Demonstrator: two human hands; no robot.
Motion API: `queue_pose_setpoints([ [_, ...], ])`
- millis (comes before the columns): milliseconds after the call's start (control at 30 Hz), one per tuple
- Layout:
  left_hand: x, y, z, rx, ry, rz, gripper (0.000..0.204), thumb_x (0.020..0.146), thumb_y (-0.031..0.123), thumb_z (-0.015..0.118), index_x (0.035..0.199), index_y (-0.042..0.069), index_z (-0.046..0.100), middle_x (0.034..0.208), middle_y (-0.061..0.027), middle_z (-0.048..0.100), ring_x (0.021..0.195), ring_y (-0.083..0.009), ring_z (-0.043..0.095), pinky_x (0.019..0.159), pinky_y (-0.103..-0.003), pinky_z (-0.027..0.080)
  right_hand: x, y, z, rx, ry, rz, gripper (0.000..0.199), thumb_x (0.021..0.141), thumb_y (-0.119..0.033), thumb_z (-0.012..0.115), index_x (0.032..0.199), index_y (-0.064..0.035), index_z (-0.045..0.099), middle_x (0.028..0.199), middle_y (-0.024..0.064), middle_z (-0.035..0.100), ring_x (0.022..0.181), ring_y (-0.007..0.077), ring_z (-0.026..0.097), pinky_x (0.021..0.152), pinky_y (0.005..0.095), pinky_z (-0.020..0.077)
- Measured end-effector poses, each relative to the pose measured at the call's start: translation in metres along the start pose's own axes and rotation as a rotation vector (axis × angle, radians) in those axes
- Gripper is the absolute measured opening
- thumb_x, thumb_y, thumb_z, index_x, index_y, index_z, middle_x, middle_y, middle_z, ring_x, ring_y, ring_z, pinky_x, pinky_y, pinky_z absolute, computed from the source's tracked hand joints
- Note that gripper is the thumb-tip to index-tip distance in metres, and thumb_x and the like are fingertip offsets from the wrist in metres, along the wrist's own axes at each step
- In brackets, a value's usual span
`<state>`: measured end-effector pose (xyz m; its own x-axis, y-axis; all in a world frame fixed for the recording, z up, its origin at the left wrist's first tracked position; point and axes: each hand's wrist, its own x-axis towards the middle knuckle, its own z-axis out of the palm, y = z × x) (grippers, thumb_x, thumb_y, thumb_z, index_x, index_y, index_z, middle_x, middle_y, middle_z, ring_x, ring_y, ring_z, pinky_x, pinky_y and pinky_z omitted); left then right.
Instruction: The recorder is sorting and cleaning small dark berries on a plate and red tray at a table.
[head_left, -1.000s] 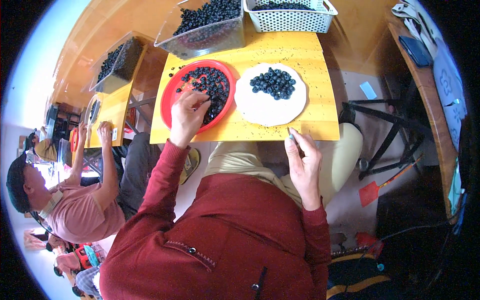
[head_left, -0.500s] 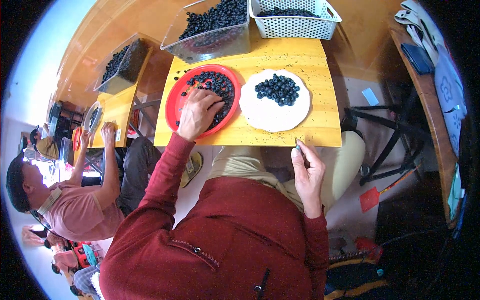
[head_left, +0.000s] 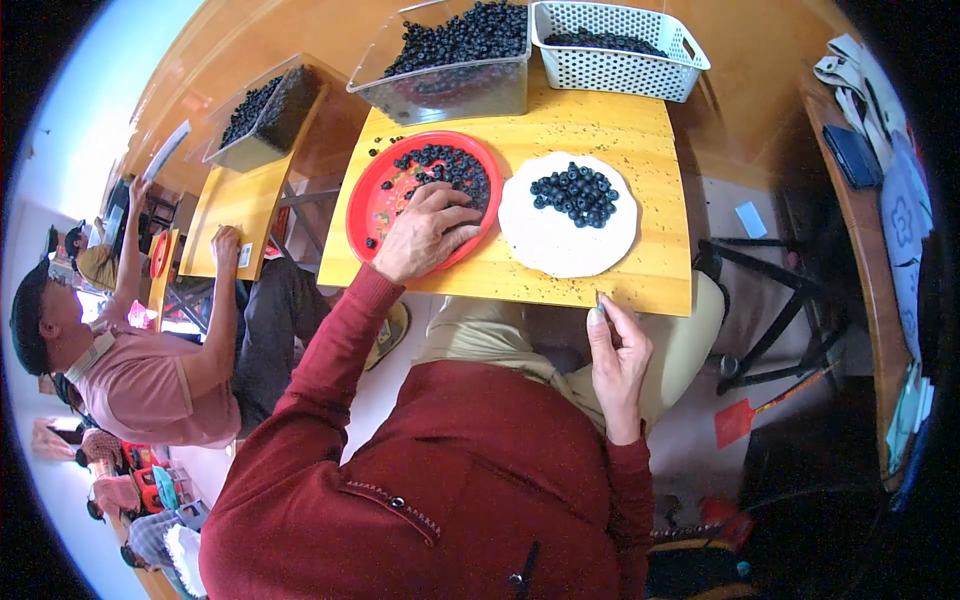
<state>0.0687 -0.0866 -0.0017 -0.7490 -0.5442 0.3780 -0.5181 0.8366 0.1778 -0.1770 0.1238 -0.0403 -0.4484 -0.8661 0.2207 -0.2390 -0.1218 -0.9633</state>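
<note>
My left hand (head_left: 428, 232) is over the right side of a red plate (head_left: 362, 207), fingers loosely bent and apart above the blueberries (head_left: 455, 165); its fingertips are partly hidden. Some blueberries are scattered on the plate with small green bits. Beside it on the right, a white plate (head_left: 562, 255) with a scalloped rim bears a cluster of blueberries (head_left: 577, 195). At the table's front edge my right hand (head_left: 618, 360) is closed, thumb against forefinger, around something small and dark that I cannot make out.
A clear bin (head_left: 445, 95) of blueberries and a white perforated basket (head_left: 625, 72) stand at the wooden table's (head_left: 470, 285) back. Left, a person (head_left: 150, 370) sits at another table with a blueberry bin (head_left: 262, 112). A red fly swatter (head_left: 734, 422) lies right, near black table legs (head_left: 775, 275).
The view has shifted slightly, moving the table right and down. My left hand remains over the red plate, and my right stays pinched. The person at left has raised a pale plate.
</note>
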Motion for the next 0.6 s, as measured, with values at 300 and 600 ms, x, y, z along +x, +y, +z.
queue_pose_setpoints([
  [300,0.002,-0.022,0.0,0.12,-0.049,-0.046,0.023,0.087,0.018,0.066,0.107,0.007,0.071,0.113,-0.0096,0.065,0.114,-0.0292,0.056,0.102,-0.041,0.043,0.005,0.005,0.004,0.023,-0.013,-0.062,0.033,0.096,-0.017,0.066,0.118,0.0083,0.065,0.091,0.005,0.065,0.078,0.0074,0.054,0.069,0.0221,0.0451],
  [600,-0.008,-0.052,-0.004,0.204,-0.03,-0.189,0.024,0.09,0.018,0.062,0.109,0.006,0.07,0.114,-0.0113,0.065,0.11,-0.029,0.058,0.099,-0.04,0.046,0.005,0.006,0.001,0.053,-0.006,-0.003,0.026,0.094,-0.01,0.064,0.113,0.0083,0.066,0.093,0.0115,0.067,0.086,0.0159,0.061,0.078,0.03,0.048],
])
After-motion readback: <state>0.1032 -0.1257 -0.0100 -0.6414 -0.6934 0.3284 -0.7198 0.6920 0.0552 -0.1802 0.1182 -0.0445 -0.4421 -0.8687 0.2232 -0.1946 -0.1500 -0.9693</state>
